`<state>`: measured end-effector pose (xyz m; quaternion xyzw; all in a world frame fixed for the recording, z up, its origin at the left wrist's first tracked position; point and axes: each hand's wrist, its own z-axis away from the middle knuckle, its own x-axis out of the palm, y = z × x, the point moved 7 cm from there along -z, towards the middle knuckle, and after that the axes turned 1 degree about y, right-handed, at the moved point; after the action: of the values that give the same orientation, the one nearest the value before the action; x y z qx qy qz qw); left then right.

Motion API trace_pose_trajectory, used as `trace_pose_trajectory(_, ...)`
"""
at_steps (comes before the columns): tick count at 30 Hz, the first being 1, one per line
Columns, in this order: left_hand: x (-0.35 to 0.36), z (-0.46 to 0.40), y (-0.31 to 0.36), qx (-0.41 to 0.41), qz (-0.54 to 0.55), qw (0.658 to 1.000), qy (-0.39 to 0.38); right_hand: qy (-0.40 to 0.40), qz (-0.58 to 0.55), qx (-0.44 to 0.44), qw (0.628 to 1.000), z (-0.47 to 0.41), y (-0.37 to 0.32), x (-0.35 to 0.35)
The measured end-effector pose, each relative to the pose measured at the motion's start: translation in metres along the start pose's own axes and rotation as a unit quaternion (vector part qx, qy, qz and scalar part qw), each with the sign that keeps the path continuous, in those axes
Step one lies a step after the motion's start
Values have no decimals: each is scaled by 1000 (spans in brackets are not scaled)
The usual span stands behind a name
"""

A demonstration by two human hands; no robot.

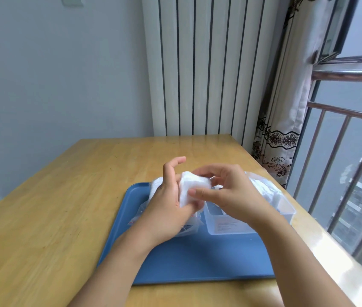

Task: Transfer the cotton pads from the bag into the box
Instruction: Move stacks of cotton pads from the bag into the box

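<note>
A stack of white cotton pads point(192, 187) is held above the blue tray point(197, 262) between both hands. My left hand point(169, 202) grips the stack from the left and below. My right hand point(226, 191) pinches it from the right, thumb on its front. Under my left hand lies the clear plastic bag point(146, 210), crumpled, with more white pads showing at its far end. To the right stands the clear plastic box point(231, 226), open at the top, with white pads point(264, 191) inside its far part. My right forearm hides much of the box.
The tray rests on a wooden table point(65, 196). A white radiator point(197, 67) stands behind the table. A patterned curtain point(281, 134) and a barred window point(341, 162) are close on the right.
</note>
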<state>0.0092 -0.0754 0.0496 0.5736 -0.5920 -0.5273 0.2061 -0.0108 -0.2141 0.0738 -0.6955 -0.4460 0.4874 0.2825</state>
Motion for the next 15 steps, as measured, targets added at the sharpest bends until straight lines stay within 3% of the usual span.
trace_pose_trajectory(3,-1,-1,-1,23,-38,999,25,33,-22,45,998,-3,8,-14)
trace_pose_trajectory(6,1,2,6,71,-132,988,38,169,-126,126,969,3,19,-60)
trace_pose_trajectory(8,8,4,11,98,-200,975,19,203,-141,173,953,10,18,-86)
trace_pose_trajectory(12,25,3,10,138,-272,952,-33,75,-41,226,970,5,0,-75)
trace_pose_trajectory(15,27,1,5,129,-279,950,-54,-12,29,288,957,-9,10,-38)
